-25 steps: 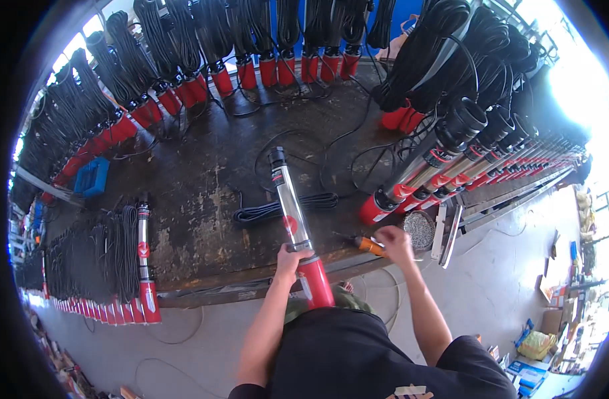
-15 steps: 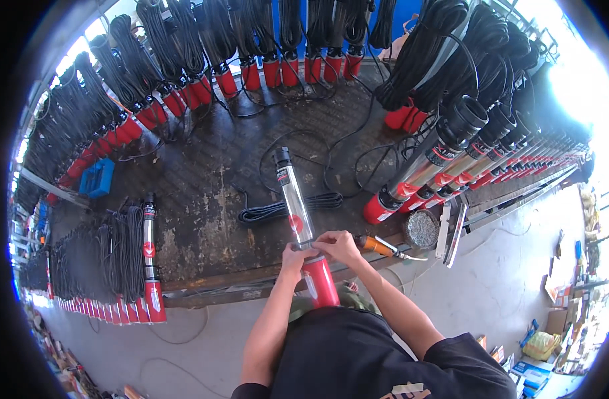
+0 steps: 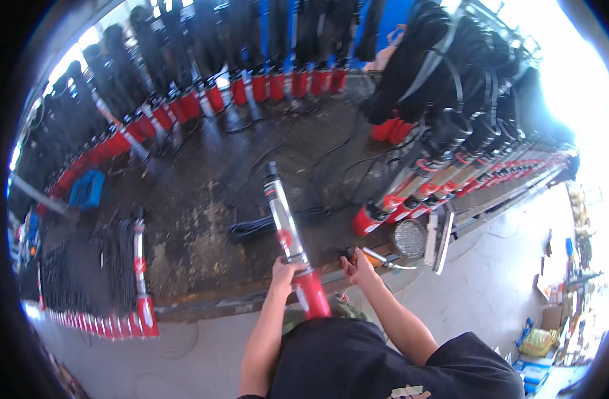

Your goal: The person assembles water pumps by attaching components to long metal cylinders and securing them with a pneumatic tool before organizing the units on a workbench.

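Note:
A tube-shaped submersible pump (image 3: 283, 223) has a black top, a shiny metal body and a red lower section. It slants from the workbench edge towards my body. My left hand (image 3: 288, 272) is closed round the pump just above the red section. My right hand (image 3: 361, 269) is off the pump, at an orange powered screwdriver (image 3: 365, 257) on the bench edge. Its fingers are curled but blurred, and I cannot tell whether they grip the tool. A coiled black cable (image 3: 251, 228) lies behind the pump.
Rows of similar pumps with bundled cables stand along the back (image 3: 276, 86) and right (image 3: 397, 193) of the dark workbench (image 3: 191, 233). More line the left front (image 3: 145, 312). A round tin of small parts (image 3: 409, 239) sits right of the screwdriver. A blue crate (image 3: 86, 189) stands left.
My right hand has let go of the pump and moved right to the orange screwdriver. My left hand stays on the pump. The whole view has shifted slightly and blurred.

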